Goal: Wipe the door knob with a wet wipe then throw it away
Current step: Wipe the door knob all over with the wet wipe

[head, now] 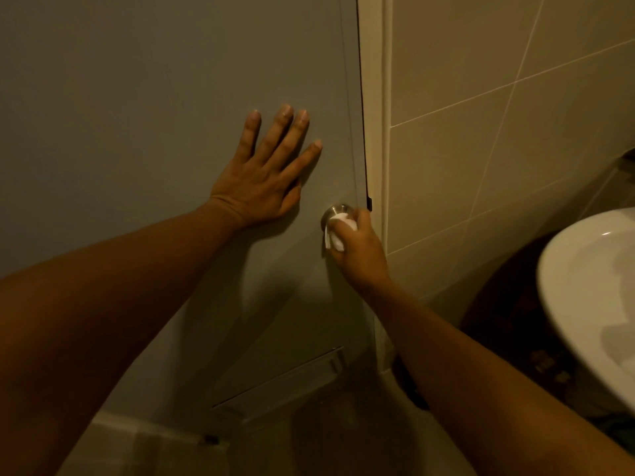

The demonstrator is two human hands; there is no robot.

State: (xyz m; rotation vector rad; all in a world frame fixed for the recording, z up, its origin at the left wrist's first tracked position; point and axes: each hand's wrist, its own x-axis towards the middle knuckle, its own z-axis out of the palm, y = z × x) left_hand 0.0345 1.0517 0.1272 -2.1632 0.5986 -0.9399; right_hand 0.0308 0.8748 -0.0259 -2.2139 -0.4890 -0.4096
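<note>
A round silver door knob [335, 211] sits near the right edge of a grey door [154, 97]. My right hand [359, 249] is wrapped around the knob from below, holding a crumpled white wet wipe [335, 233] pressed against it. Most of the knob is hidden by the wipe and my fingers. My left hand [264, 176] lies flat on the door just left of the knob, fingers spread and holding nothing.
A cream door frame [376, 132] and beige tiled wall [498, 115] stand to the right. A white sink [591, 297] juts in at the lower right, with a dark bin or container [508, 324] beneath it. A vent grille [285, 383] is low in the door.
</note>
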